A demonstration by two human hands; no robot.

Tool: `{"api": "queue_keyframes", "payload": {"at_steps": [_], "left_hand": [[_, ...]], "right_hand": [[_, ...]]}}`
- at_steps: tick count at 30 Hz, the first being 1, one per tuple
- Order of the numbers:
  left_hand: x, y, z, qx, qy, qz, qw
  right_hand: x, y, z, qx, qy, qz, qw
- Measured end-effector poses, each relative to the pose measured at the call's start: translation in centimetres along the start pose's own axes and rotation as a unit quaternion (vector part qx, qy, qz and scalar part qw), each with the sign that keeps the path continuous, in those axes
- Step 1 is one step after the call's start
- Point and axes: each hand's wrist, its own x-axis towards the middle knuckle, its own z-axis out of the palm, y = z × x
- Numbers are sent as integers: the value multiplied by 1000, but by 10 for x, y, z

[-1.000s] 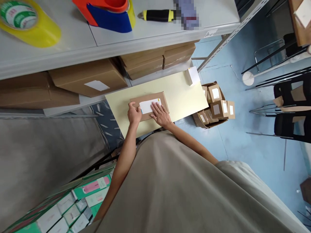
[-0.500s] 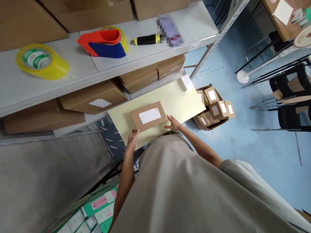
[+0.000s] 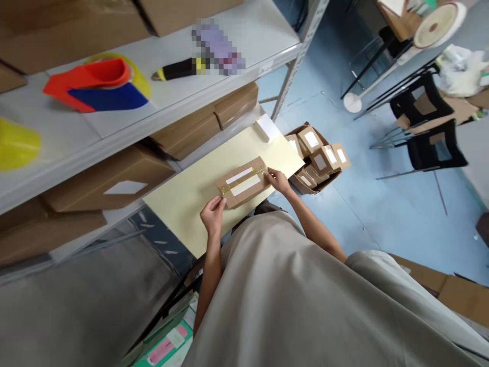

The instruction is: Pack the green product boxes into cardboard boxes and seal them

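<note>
A flat brown cardboard box with white labels and a strip of clear tape along it lies on a pale yellow board. My left hand grips the box's near left end, fingers closed on its edge. At the far right end my right hand holds the other edge with curled fingers. A small white box stands at the board's far corner.
A grey shelf above carries an orange-and-blue tape dispenser, a yellow tape roll and a black-and-yellow knife. Brown cartons sit beneath it. An open carton of small labelled boxes stands on the blue floor; black chairs at right.
The box was turned over: its single-label face gave way to a taped side. Both hands moved from pressing the label to the box's two ends. The camera shifted right.
</note>
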Motion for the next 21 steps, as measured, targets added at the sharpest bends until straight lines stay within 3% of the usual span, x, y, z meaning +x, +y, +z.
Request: {"api": "queue_keyframes", "payload": {"at_steps": [3, 7, 11, 16, 21], "left_hand": [[-6, 0, 20, 50, -43, -14, 998], [-12, 3, 43, 102, -55, -22, 993], [-12, 20, 76, 124, -101, -9, 987], [0, 59, 122, 114, -184, 35, 976], [27, 125, 187, 146, -197, 97, 965]], "right_hand": [[-19, 14, -11, -9, -19, 58, 998], [-51, 33, -21, -1, 14, 116, 993], [-81, 60, -47, 59, 43, 159, 985], [-93, 98, -86, 156, 92, 177, 967], [-59, 145, -122, 206, 135, 209, 946]]}}
